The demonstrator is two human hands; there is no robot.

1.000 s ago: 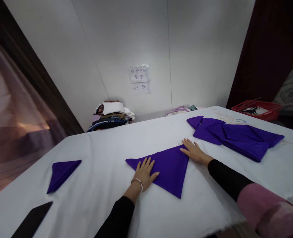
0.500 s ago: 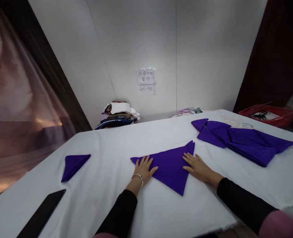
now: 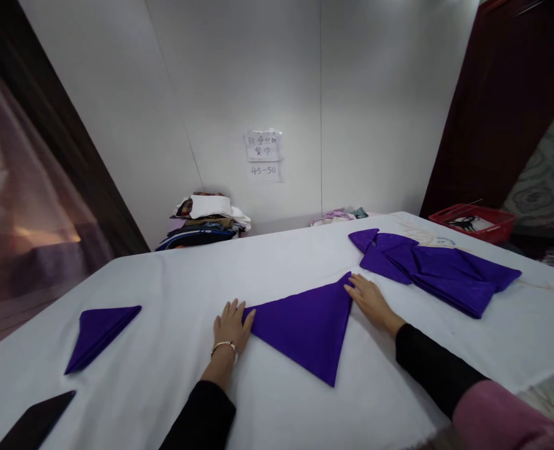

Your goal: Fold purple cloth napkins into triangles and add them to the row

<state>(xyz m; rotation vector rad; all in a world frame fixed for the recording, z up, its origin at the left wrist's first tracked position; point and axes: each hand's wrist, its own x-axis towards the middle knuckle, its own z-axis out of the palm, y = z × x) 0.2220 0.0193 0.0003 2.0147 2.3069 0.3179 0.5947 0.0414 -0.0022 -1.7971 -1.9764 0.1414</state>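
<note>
A purple cloth napkin (image 3: 305, 325), folded into a triangle, lies flat in front of me with one point towards me. My left hand (image 3: 232, 326) rests over its left corner, fingers extended and covering that tip; a bracelet circles the wrist. At the upper right corner, my right hand (image 3: 369, 299) touches the cloth's edge with its fingertips, fingers stretched out. Neither hand grips the fabric. To the left lies a second folded purple napkin (image 3: 101, 334), also triangular. A heap of purple napkins (image 3: 445, 269) lies loosely folded beyond my right hand.
All this lies on a white-covered table (image 3: 173, 356). A dark flat object (image 3: 35, 422) sits at the near left. Stacked clothes (image 3: 206, 222) and lilac fabric (image 3: 335, 216) are behind the far edge. A red basket (image 3: 473, 222) stands at the back right.
My left hand has slid left along the napkin to its corner. My right hand has moved up to the upper right corner. The camera view has turned slightly to the right.
</note>
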